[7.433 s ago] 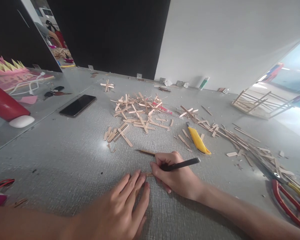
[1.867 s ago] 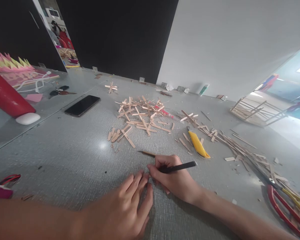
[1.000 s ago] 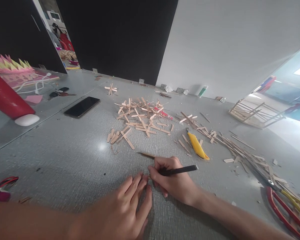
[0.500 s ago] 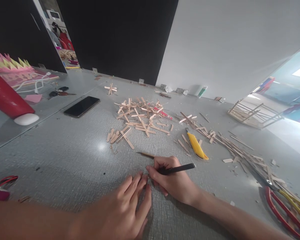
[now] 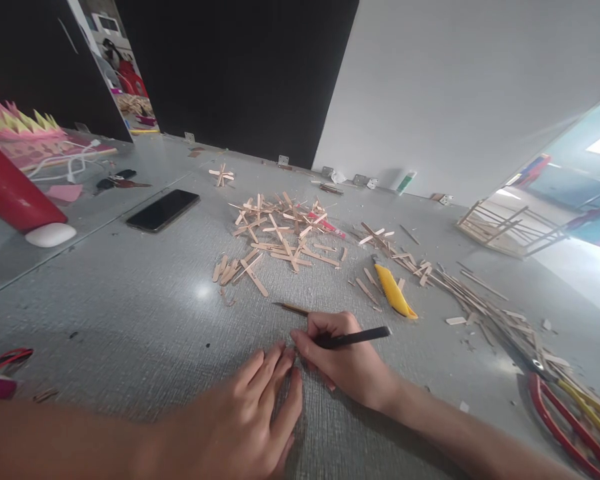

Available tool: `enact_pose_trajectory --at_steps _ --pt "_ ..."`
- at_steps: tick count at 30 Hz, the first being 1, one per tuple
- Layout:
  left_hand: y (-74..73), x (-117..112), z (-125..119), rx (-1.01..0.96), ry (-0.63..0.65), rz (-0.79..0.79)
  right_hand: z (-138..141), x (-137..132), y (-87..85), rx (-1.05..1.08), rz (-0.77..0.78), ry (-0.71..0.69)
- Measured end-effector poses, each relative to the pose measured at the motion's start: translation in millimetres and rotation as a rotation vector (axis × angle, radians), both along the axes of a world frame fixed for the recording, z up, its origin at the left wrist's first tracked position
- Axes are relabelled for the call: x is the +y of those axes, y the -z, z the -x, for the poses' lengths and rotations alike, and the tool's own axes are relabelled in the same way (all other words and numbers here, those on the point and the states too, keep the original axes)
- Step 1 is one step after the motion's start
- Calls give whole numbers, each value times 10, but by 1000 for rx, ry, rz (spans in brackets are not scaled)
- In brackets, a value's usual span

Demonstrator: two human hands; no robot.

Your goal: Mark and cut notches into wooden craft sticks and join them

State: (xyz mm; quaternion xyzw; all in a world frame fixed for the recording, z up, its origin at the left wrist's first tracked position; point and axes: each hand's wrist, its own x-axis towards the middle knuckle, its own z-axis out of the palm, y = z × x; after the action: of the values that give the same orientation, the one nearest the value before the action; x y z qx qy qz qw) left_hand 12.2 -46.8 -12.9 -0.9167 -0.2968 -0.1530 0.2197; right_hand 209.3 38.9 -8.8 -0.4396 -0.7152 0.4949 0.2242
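My right hand (image 5: 347, 360) is closed around a thin black pen-like tool (image 5: 360, 338), its tip down at the grey table (image 5: 130, 313) just past my left fingertips. My left hand (image 5: 250, 420) lies flat, fingers stretched out and pressed on the table; whatever lies beneath them is hidden. A thin brown stick (image 5: 291, 308) lies just beyond my right hand. A heap of wooden craft sticks (image 5: 280, 233) is spread further back.
A yellow utility knife (image 5: 394, 291) lies right of the heap. Long sticks (image 5: 480, 293) and red-handled pliers (image 5: 570, 420) sit at right. A black phone (image 5: 163, 210), a red cylinder (image 5: 15, 193) and a wooden frame (image 5: 510, 227) stand around the edges.
Both hands stay almost in place; my right hand with the black tool has shifted only slightly at my left fingertips. The view has drifted a little.
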Motion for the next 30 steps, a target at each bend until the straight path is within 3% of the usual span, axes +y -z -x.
enact_pose_trajectory --at_steps 7,14,30 --pt "28 -26 -13 -57 -25 -8 3 -9 -11 -31 -88 -17" --pt "51 -54 -22 -46 -50 -2 -9 0 28 51 37 -13" --pt "-3 -33 -8 -12 -44 -36 -20 10 27 36 -86 -59"
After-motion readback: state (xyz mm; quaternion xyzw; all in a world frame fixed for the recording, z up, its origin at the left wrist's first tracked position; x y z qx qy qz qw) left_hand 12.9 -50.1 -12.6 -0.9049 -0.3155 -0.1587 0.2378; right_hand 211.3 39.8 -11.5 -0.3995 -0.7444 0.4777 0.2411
